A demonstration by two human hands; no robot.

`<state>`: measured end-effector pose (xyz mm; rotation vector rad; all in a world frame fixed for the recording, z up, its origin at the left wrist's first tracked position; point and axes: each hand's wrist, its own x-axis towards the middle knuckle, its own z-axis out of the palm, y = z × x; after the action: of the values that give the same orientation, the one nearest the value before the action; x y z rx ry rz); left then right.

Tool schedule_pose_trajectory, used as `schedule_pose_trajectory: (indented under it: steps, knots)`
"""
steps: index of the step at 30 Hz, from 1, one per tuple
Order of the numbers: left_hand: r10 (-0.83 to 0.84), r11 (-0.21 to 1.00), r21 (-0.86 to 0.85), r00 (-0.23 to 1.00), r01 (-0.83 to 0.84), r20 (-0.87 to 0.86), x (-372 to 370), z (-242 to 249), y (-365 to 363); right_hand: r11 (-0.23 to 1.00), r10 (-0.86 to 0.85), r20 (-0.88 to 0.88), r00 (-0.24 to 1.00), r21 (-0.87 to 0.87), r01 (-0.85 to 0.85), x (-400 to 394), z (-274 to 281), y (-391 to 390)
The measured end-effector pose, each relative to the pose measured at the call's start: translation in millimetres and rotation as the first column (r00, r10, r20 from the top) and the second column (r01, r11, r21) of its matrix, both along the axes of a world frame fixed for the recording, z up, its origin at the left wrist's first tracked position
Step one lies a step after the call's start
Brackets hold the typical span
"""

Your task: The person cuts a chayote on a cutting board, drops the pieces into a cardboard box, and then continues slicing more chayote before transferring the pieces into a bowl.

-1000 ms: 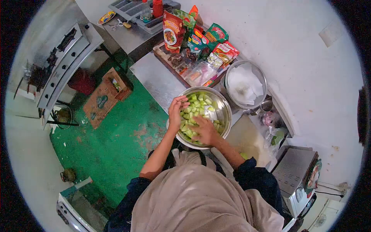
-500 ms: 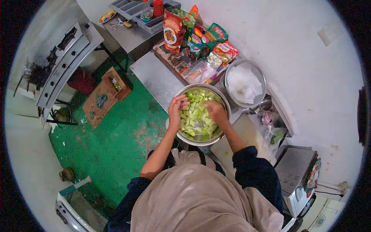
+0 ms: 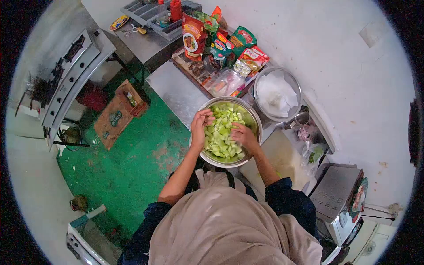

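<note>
A round metal bowl (image 3: 254, 115) full of pale green chopped pieces (image 3: 224, 128) sits at the near edge of the steel counter. My left hand (image 3: 202, 125) rests over the bowl's left rim, its fingers apart and bent inward beside the pieces, with nothing in it. On the right side, my right hand (image 3: 244, 135) reaches into the bowl with its fingers curled down onto the pieces. Whether it grips any of them is hidden.
Behind the bowl, a tray (image 3: 191, 73) carries several food packets (image 3: 194, 37). A clear container with white contents (image 3: 277, 95) stands at the right rear. A cutting board (image 3: 280, 154) lies right of the bowl, near a microwave-like appliance (image 3: 338, 190). Left is a stove (image 3: 73, 73).
My right hand has moved slightly down and toward the middle of the bowl. The green pieces have shifted and cover the bare patch of bowl bottom that showed before. My left hand has hardly moved.
</note>
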<state>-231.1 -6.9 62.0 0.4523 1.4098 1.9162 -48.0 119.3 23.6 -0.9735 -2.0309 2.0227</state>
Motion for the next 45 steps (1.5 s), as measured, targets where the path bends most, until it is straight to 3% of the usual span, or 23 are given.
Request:
schedule_pose_trajectory:
  steps: [1, 3, 5, 6, 10, 12, 15, 16, 19, 22, 26, 29, 31, 32, 35, 39, 41, 44, 45]
  knots:
    - [-0.007, 1.0, 0.004, 1.0, 0.007, -0.009, -0.4, -2.8, 0.2, 0.975, 0.078, 0.068, 0.995, 0.204, -0.091, -1.2, 4.1, -1.0]
    - [0.006, 1.0, -0.006, 1.0, -0.006, 0.001, 1.0, 2.2, 0.3, 0.78, 0.179, 0.243, 0.953, 0.555, -0.288, -5.2, 27.4, -7.3]
    - [0.013, 1.0, -0.008, 1.0, -0.013, 0.009, 1.8, 3.4, 2.0, 0.645, 0.14, 0.402, 0.905, 0.657, -0.391, -7.0, 59.5, -40.5]
    - [0.014, 1.0, -0.007, 1.0, -0.014, 0.011, 1.4, 1.2, 2.7, 0.569, 0.108, 0.474, 0.874, 0.691, -0.445, -9.1, 67.0, -52.6]
    - [0.01, 1.0, -0.017, 1.0, -0.01, 0.011, 2.5, 2.8, 2.6, 0.565, 0.098, 0.535, 0.839, 0.664, -0.49, -13.9, 57.6, -52.6]
    - [0.01, 1.0, -0.017, 1.0, -0.01, 0.013, 2.7, 0.0, 1.9, 0.545, 0.067, 0.492, 0.868, 0.711, -0.445, -16.4, 30.5, -32.9]
    - [0.007, 1.0, -0.014, 0.999, -0.007, 0.031, 1.7, -3.6, 0.7, 0.67, 0.084, 0.279, 0.957, 0.695, -0.262, -15.5, 24.4, -13.8]
    - [0.005, 1.0, -0.013, 0.999, -0.005, 0.043, 2.3, -2.8, -0.2, 0.697, 0.015, 0.199, 0.98, 0.701, -0.153, -20.1, 19.5, -8.9]
    - [0.021, 1.0, -0.019, 0.998, -0.02, 0.058, 4.4, 0.1, -0.8, 0.612, -0.048, 0.182, 0.982, 0.783, -0.115, -11.5, 18.5, -0.4]
    - [0.026, 0.999, -0.028, 0.998, -0.025, 0.056, 4.6, 1.5, 0.2, 0.312, -0.088, 0.285, 0.954, 0.918, -0.245, -21.4, 59.9, -29.7]
    - [0.027, 1.0, -0.005, 0.996, -0.027, 0.085, 5.2, 4.4, -0.2, 0.619, 0.077, 0.244, 0.967, 0.749, -0.238, -31.3, 51.0, -49.4]
    - [0.025, 1.0, -0.017, 0.997, -0.024, 0.073, 5.2, 5.3, 1.1, 0.634, 0.1, 0.262, 0.96, 0.727, -0.264, -36.2, 34.6, -42.5]
    - [0.032, 0.999, -0.032, 0.999, -0.031, 0.038, 6.6, 5.5, 0.3, 0.717, 0.075, 0.197, 0.978, 0.67, -0.19, -36.8, 33.4, -33.2]
    - [0.013, 1.0, 0.025, 0.993, -0.016, 0.115, 6.9, 1.1, 1.5, 0.756, 0.058, 0.167, 0.984, 0.636, -0.153, -38.1, 35.6, -31.3]
    - [-0.194, 0.979, -0.071, 0.98, 0.191, -0.044, 9.6, -4.8, 3.4, 0.829, -0.017, 0.254, 0.967, 0.544, -0.129, -35.1, 70.3, -29.9]
    - [-0.376, 0.925, -0.136, 0.91, 0.356, -0.172, 15.6, -10.4, 6.2, 0.718, -0.067, 0.115, 0.991, 0.696, -0.032, -32.1, 73.8, -31.5]
    - [-0.404, 0.912, -0.104, 0.911, 0.396, -0.082, 13.7, -13.2, 6.0, 0.657, -0.078, 0.066, 0.995, 0.754, 0.001, -36.0, 77.5, -34.2]
    - [-0.379, 0.923, -0.037, 0.921, 0.384, 0.091, 8.9, -10.1, 4.1, 0.787, -0.036, 0.1, 0.994, 0.616, -0.034, -38.4, 97.1, -35.5]
    - [-0.369, 0.925, -0.051, 0.922, 0.376, 0.12, 6.7, -8.1, 3.6, 0.85, -0.046, 0.037, 0.998, 0.527, 0.019, -38.8, 91.5, -34.0]
